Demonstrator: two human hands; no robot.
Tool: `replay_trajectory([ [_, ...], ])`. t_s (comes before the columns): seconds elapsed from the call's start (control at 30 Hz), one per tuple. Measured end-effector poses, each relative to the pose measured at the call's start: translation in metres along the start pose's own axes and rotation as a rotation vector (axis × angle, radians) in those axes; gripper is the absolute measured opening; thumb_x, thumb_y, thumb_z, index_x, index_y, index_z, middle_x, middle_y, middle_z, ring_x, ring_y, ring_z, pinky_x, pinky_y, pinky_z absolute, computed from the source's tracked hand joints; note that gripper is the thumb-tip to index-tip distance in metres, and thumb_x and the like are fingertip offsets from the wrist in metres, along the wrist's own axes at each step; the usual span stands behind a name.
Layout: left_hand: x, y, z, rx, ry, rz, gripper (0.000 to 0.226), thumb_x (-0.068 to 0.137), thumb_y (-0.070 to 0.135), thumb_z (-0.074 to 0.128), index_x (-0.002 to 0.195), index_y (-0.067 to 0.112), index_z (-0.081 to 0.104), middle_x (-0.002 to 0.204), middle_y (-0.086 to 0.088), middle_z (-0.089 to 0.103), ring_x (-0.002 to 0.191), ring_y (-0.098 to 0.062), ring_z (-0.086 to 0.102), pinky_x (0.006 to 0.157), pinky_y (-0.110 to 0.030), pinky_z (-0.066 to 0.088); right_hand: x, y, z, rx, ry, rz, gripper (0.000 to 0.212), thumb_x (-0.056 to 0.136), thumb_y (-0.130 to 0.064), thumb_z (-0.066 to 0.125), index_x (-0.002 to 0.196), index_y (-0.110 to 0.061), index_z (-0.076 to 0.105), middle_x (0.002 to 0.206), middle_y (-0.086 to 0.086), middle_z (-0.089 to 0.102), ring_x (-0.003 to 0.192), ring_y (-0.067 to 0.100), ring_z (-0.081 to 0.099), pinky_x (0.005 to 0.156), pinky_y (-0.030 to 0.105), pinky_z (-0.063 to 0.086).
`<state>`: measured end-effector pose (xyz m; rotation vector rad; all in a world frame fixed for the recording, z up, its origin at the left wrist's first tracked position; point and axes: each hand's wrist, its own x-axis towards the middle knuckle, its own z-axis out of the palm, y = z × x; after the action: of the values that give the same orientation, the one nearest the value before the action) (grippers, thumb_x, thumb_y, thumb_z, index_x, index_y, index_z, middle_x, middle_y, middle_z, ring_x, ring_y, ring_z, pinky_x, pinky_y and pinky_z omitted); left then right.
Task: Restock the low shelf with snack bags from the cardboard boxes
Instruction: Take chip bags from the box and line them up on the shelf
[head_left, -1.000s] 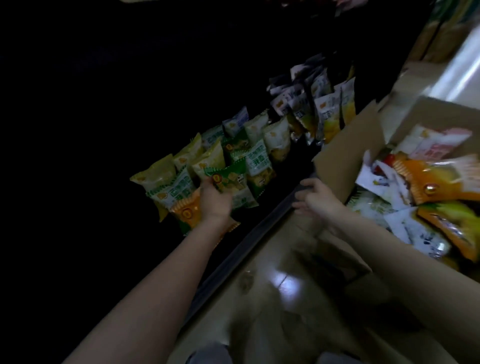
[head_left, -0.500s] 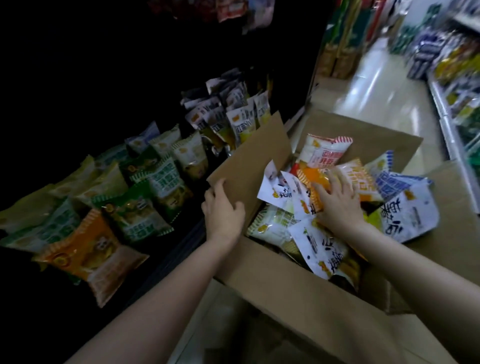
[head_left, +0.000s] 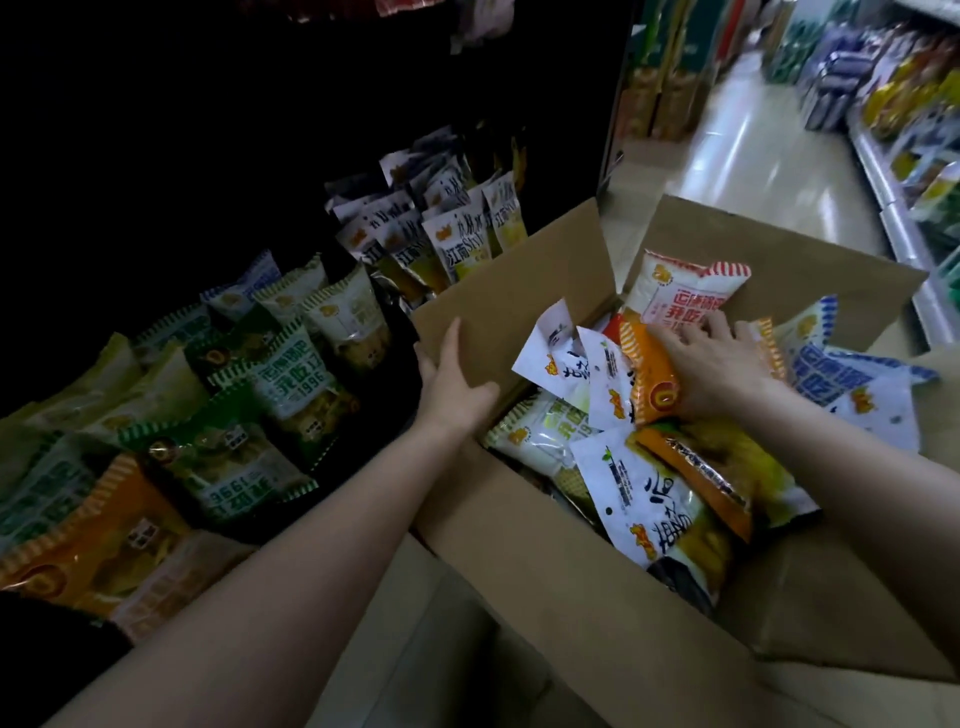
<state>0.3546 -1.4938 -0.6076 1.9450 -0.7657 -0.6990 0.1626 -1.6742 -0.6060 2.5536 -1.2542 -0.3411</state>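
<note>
Since half second ago, our hands barely shifted. Left hand (head_left: 457, 387) at 9 o'clock of cardboard box (head_left: 545, 525), fingers wrapped on flap. Right hand (head_left: 714, 371) fingers spread flat on orange bag (head_left: 649, 379) at box centre; grip not closed. Step: picking. Next: close fingers, lift, carry to shelf (head_left: 171, 415) at 9 o'clock.

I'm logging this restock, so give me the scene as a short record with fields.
place: shop aisle
box: open, full of mixed snack bags
shelf bags: rows on the low shelf left of the box
left hand: grips the box's left flap
right hand: lies on the orange bag in the box
bag lifted: not yet
</note>
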Motion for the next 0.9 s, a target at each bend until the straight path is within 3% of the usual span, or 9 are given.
replay_trajectory([
  [0.1, 0.004, 0.000, -0.009, -0.014, -0.002, -0.038, 0.080, 0.089, 0.012, 0.054, 0.149, 0.036, 0.005, 0.158, -0.005, -0.003, 0.133, -0.031, 0.036, 0.094, -0.035, 0.049, -0.018, 0.002, -0.012, 0.197, 0.125, 0.029, 0.113, 0.066, -0.057, 0.074, 0.148, -0.028, 0.002, 0.145, 0.011, 0.034, 0.131, 0.034, 0.025, 0.108, 0.048, 0.026],
  [0.23, -0.010, -0.005, -0.029, -0.042, 0.026, -0.042, 0.081, 0.092, 0.011, 0.054, 0.151, 0.030, 0.002, 0.158, -0.003, 0.006, 0.117, -0.024, 0.051, 0.055, -0.010, 0.049, -0.036, -0.024, -0.065, 0.895, 0.419, 0.083, 0.112, 0.060, -0.039, 0.084, 0.147, -0.027, 0.015, 0.139, 0.010, 0.043, 0.127, 0.035, 0.027, 0.104, 0.050, 0.027],
  [0.3, -0.019, -0.013, -0.047, 0.011, 0.080, -0.022, 0.080, 0.092, 0.013, 0.055, 0.151, 0.030, 0.004, 0.158, -0.003, 0.010, 0.122, -0.023, 0.047, 0.082, -0.018, 0.051, -0.039, -0.046, -0.100, 1.125, 0.458, 0.023, 0.110, 0.061, -0.034, 0.084, 0.147, -0.027, 0.016, 0.138, 0.009, 0.044, 0.128, 0.034, 0.030, 0.102, 0.045, 0.029],
  [0.37, -0.031, -0.025, -0.074, 0.096, 0.162, 0.000, 0.076, 0.093, 0.012, 0.053, 0.150, 0.029, 0.006, 0.157, -0.002, 0.016, 0.135, -0.025, 0.034, 0.100, -0.027, 0.041, -0.044, -0.076, -0.135, 1.306, 0.433, -0.092, 0.113, 0.056, -0.042, 0.085, 0.145, -0.032, 0.015, 0.137, 0.005, 0.044, 0.127, 0.030, 0.039, 0.105, 0.048, 0.034],
  [0.43, -0.040, -0.044, -0.106, 0.153, 0.236, 0.013, 0.074, 0.093, 0.012, 0.053, 0.150, 0.027, 0.008, 0.154, -0.002, 0.024, 0.133, -0.025, 0.038, 0.098, -0.027, 0.040, -0.050, -0.111, -0.161, 1.452, 0.401, -0.182, 0.115, 0.053, -0.050, 0.084, 0.143, -0.034, 0.015, 0.136, 0.001, 0.042, 0.125, 0.024, 0.044, 0.104, 0.050, 0.039],
  [0.6, -0.071, -0.110, -0.180, 0.326, 0.308, -0.088, 0.069, 0.092, 0.015, 0.053, 0.150, 0.022, 0.016, 0.146, -0.017, 0.036, 0.120, -0.038, 0.049, 0.092, -0.043, 0.047, -0.071, -0.225, -0.176, 1.555, 0.229, -0.322, 0.105, 0.067, -0.037, 0.081, 0.146, -0.026, 0.012, 0.147, -0.001, 0.032, 0.133, 0.021, 0.036, 0.108, 0.046, 0.037],
  [0.7, -0.090, -0.156, -0.206, 0.511, 0.297, -0.265, 0.075, 0.089, 0.028, 0.059, 0.149, 0.024, 0.015, 0.155, -0.016, 0.017, 0.138, -0.039, 0.023, 0.107, -0.048, 0.032, -0.078, -0.289, -0.157, 1.562, 0.008, -0.303, 0.112, 0.065, -0.043, 0.081, 0.147, -0.031, 0.007, 0.149, 0.002, 0.030, 0.138, 0.030, 0.027, 0.109, 0.054, 0.031],
  [0.8, -0.106, -0.185, -0.217, 0.486, 0.245, -0.486, 0.086, 0.086, 0.041, 0.062, 0.149, 0.032, 0.005, 0.156, -0.014, -0.005, 0.143, -0.037, 0.000, 0.112, -0.049, 0.015, -0.086, -0.341, -0.126, 1.546, -0.123, -0.156, 0.109, 0.066, -0.041, 0.082, 0.147, -0.029, 0.010, 0.145, 0.006, 0.035, 0.135, 0.034, 0.024, 0.109, 0.049, 0.030],
  [0.9, -0.111, -0.203, -0.224, 0.407, 0.227, -0.479, 0.089, 0.085, 0.035, 0.065, 0.149, 0.034, 0.002, 0.155, -0.015, -0.017, 0.142, -0.041, 0.002, 0.112, -0.045, 0.019, -0.092, -0.378, -0.095, 1.519, -0.172, -0.044, 0.107, 0.066, -0.039, 0.082, 0.146, -0.026, 0.012, 0.143, 0.007, 0.038, 0.133, 0.033, 0.024, 0.106, 0.045, 0.029],
])
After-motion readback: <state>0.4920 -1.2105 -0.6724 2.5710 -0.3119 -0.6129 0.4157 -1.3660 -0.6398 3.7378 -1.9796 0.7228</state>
